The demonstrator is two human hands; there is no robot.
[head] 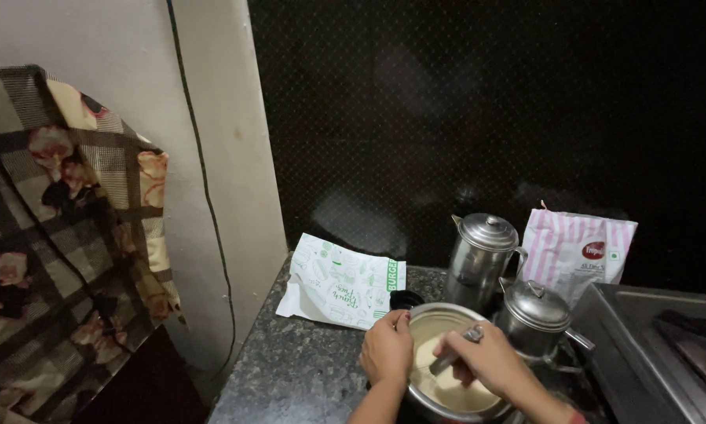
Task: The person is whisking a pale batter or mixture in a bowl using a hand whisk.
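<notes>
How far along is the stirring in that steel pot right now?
Done: the steel pot on the dark counter already holds a pale liquid. In hand: the left hand steadies the pot's rim, and the right hand holds a metal utensil dipped into the liquid. Left: both lidded steel jugs and the pink striped packet stand untouched behind.
</notes>
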